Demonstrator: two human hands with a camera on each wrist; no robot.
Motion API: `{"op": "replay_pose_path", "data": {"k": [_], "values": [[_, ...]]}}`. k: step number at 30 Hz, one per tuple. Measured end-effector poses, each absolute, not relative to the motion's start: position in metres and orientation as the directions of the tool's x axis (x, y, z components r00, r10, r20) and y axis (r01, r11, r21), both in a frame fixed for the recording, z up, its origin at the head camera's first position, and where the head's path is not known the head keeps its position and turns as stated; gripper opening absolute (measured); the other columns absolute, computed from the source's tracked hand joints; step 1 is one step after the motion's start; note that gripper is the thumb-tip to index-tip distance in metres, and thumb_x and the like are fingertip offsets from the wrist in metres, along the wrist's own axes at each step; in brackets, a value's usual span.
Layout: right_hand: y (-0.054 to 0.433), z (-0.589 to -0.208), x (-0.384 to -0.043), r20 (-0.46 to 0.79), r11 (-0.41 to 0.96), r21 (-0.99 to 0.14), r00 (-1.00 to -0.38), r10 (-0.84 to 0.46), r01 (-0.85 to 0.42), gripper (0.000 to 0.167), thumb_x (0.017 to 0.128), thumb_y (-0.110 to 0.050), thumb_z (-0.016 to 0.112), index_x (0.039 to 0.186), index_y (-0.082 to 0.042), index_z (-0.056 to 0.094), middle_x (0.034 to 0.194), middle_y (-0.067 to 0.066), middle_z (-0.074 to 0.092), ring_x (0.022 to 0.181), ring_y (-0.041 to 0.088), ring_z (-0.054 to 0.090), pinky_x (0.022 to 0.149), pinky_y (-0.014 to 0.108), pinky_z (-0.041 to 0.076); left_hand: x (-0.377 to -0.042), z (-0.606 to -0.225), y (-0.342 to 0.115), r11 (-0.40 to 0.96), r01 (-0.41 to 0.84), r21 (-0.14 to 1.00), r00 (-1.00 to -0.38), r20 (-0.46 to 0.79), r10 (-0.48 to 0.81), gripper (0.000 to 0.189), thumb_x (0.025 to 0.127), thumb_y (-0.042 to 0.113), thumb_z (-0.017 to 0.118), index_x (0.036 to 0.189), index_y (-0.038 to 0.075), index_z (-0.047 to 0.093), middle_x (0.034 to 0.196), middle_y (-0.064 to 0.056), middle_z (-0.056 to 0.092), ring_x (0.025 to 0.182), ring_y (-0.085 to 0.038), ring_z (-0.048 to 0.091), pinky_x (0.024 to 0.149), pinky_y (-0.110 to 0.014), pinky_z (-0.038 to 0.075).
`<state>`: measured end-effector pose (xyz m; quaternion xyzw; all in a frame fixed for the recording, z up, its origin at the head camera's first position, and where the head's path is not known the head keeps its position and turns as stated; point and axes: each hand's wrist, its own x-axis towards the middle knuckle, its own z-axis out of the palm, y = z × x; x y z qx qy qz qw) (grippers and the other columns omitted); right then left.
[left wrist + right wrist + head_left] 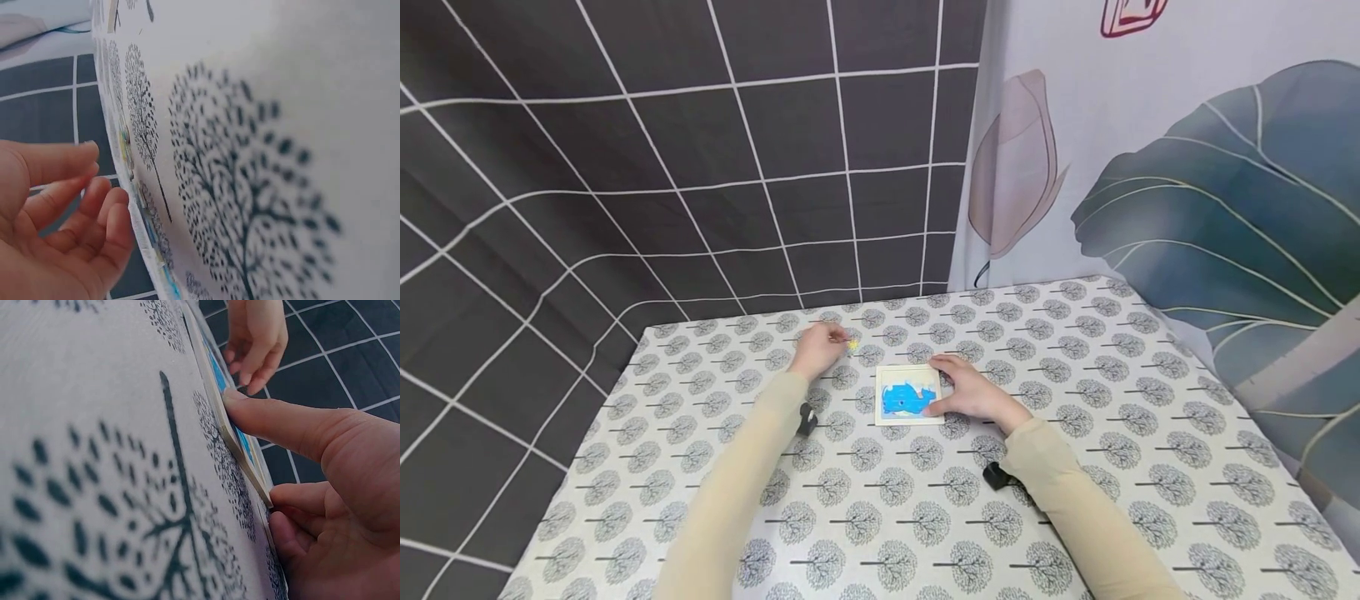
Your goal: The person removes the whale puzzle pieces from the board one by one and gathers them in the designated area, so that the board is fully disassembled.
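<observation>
A square wooden puzzle board [910, 421] with a pale frame lies flat on the table. A blue animal-shaped picture [901, 400] fills much of its inside. My right hand [970, 390] grips the board's right side. In the right wrist view its thumb [250, 411] lies over the frame's edge [234, 442], with the other fingers around the corner. Farther back and to the left, my left hand [822, 348] is beside a small yellow piece [853, 344]. The left wrist view shows its fingers [94, 200] loosely bent, nothing between them and the thumb.
A white cloth with a tree print [865, 525] covers the table. Behind it hangs a dark curtain with white grid lines [790, 133], and to the right a pale curtain with leaf shapes [1225, 192]. Black wrist devices [996, 476] sit at both sleeves.
</observation>
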<state>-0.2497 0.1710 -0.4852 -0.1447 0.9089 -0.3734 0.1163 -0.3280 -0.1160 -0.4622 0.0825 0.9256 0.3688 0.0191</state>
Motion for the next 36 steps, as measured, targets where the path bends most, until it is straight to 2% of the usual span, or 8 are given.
{"op": "replay_pose_path", "data": {"k": [3, 5, 9, 12, 23, 28, 36], "values": [[0.171, -0.486, -0.249, -0.098, 0.675, -0.715, -0.931, -0.352, -0.18, 0.105, 0.068, -0.034, 0.092, 0.152, 0.0, 0.039, 0.16, 0.02, 0.028, 0.145, 0.044, 0.027, 0.115, 0.065, 0.022, -0.32, -0.459, -0.116, 0.723, 0.188, 0.665, -0.974, 0.034, 0.222, 0.029, 0.091, 0.013, 0.069, 0.118, 0.002, 0.069, 0.119, -0.016, 0.065, 0.095, -0.028, 0.064, 0.088, -0.043, 0.053], [0.171, -0.486, -0.249, -0.097, 0.673, -0.718, -0.931, -0.352, -0.18, 0.105, 0.068, -0.033, 0.092, 0.152, 0.0, 0.039, 0.16, 0.02, 0.029, 0.145, 0.044, 0.027, 0.115, 0.065, 0.022, -0.314, -0.458, -0.115, 0.733, 0.221, 0.643, -0.966, 0.039, 0.257, 0.034, 0.093, 0.017, 0.069, 0.123, 0.002, 0.067, 0.128, -0.019, 0.06, 0.103, -0.031, 0.062, 0.093, -0.047, 0.052], [0.171, -0.488, -0.25, -0.094, 0.674, -0.716, -0.931, -0.354, -0.184, 0.104, 0.068, -0.034, 0.091, 0.152, 0.0, 0.038, 0.16, 0.021, 0.028, 0.145, 0.045, 0.027, 0.115, 0.065, 0.022, -0.302, -0.459, -0.112, 0.755, 0.292, 0.587, -0.942, 0.041, 0.332, 0.043, 0.096, 0.023, 0.068, 0.133, 0.002, 0.061, 0.143, -0.021, 0.05, 0.125, -0.038, 0.054, 0.109, -0.054, 0.04], [0.171, -0.488, -0.249, -0.098, 0.674, -0.716, -0.931, -0.352, -0.179, 0.104, 0.069, -0.034, 0.091, 0.152, 0.001, 0.038, 0.161, 0.021, 0.027, 0.145, 0.045, 0.027, 0.115, 0.065, 0.021, -0.292, -0.461, -0.108, 0.752, 0.342, 0.564, -0.919, 0.036, 0.392, 0.048, 0.096, 0.026, 0.068, 0.137, 0.002, 0.058, 0.146, -0.02, 0.049, 0.133, -0.039, 0.048, 0.113, -0.055, 0.035], [0.171, -0.484, -0.25, -0.095, 0.668, -0.719, -0.925, -0.368, -0.192, 0.102, 0.071, -0.031, 0.09, 0.152, 0.003, 0.037, 0.16, 0.023, 0.027, 0.145, 0.046, 0.026, 0.115, 0.064, 0.022, -0.266, -0.464, -0.095, 0.681, 0.536, 0.499, -0.792, 0.017, 0.611, 0.057, 0.093, 0.032, 0.071, 0.139, 0.001, 0.056, 0.146, -0.016, 0.051, 0.137, -0.034, 0.045, 0.116, -0.047, 0.032], [0.172, -0.481, -0.25, -0.098, 0.677, -0.706, -0.919, -0.381, -0.206, 0.102, 0.073, -0.032, 0.089, 0.152, 0.004, 0.036, 0.161, 0.023, 0.026, 0.145, 0.046, 0.026, 0.116, 0.063, 0.022, -0.261, -0.464, -0.095, 0.683, 0.572, 0.454, -0.763, -0.011, 0.647, 0.055, 0.092, 0.035, 0.073, 0.136, 0.004, 0.06, 0.144, -0.012, 0.053, 0.135, -0.032, 0.048, 0.116, -0.048, 0.033], [0.173, -0.479, -0.249, -0.089, 0.663, -0.714, -0.91, -0.405, -0.225, 0.102, 0.073, -0.033, 0.088, 0.152, 0.005, 0.035, 0.16, 0.024, 0.026, 0.145, 0.047, 0.026, 0.116, 0.063, 0.021, -0.256, -0.461, -0.095, 0.676, 0.579, 0.456, -0.741, -0.053, 0.669, 0.058, 0.09, 0.037, 0.074, 0.136, 0.003, 0.06, 0.145, -0.013, 0.051, 0.134, -0.033, 0.048, 0.114, -0.048, 0.035]]}}
